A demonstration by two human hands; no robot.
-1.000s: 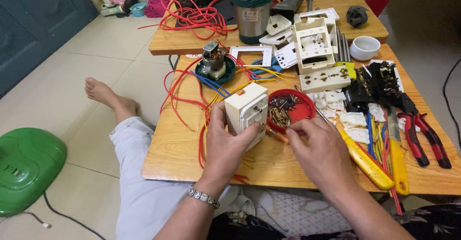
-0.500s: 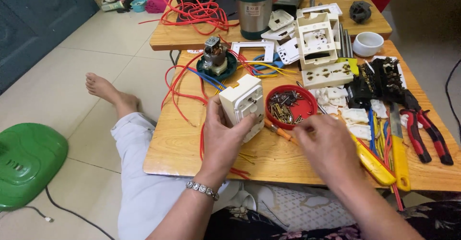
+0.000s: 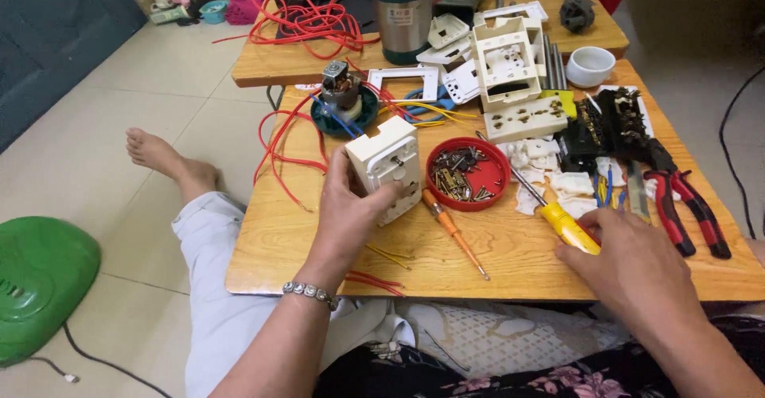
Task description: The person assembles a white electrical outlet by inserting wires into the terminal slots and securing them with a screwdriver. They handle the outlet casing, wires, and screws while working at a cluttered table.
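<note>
One socket box [image 3: 387, 167] in left hand [image 3: 347, 211], two screwdrivers [image 3: 454, 231] nearby.

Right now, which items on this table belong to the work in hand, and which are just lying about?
In hand: left hand grips white socket box; right hand on yellow screwdriver; red screw dish.
Lying about: orange screwdriver, red pliers, white cup, motor.

Bright even daylight, soft shadows, sharp focus.

One head-worn view only; it looks steeply down and forward from close above the tabletop [image 3: 510, 262]; lap nearest, floor [image 3: 119, 111] at left; no second view shares anything.
</note>
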